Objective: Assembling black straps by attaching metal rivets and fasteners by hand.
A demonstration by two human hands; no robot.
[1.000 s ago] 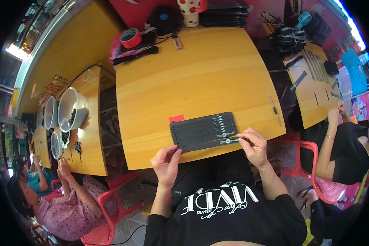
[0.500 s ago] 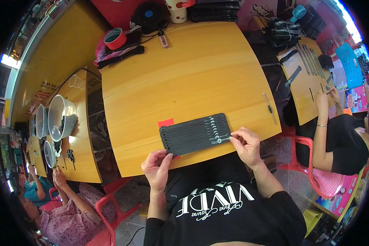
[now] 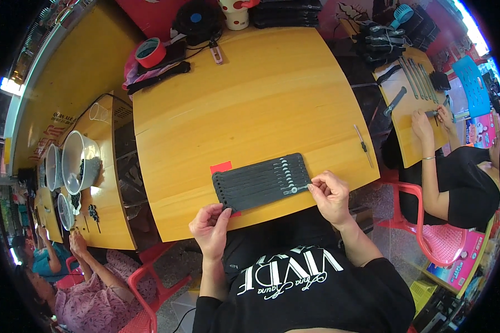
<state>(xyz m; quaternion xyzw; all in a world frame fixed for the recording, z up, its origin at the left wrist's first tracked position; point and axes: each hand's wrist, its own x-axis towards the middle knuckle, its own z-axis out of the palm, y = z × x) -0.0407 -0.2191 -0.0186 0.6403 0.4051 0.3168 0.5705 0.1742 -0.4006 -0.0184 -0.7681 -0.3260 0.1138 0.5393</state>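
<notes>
Several black flat strips (image 3: 250,186) lie overlapped in a neat row near the front edge of the wooden table (image 3: 233,105). They have rounded tabs at their left ends and pale printed marks towards the right. A red piece (image 3: 221,167) shows from beneath them at the left. My left hand (image 3: 210,226) pinches the near left corner of the nearest strip between thumb and forefinger. At its other end, my right hand (image 3: 331,195) has thumb and fingertips closed on the strip's right tip. The strip stays down against the others.
A thin metal tool (image 3: 364,146) lies at the table's right side. Red tape (image 3: 150,53), dark cloth, a black fan (image 3: 197,20) and a spotted mug (image 3: 236,14) stand along the far edge. Co-workers sit at side tables, with clear tubs (image 3: 79,164) on the left one.
My hands remain at the two ends of the nearest strip, with only a slight shift. The co-worker on the right has moved their hands and now holds a dark piece.
</notes>
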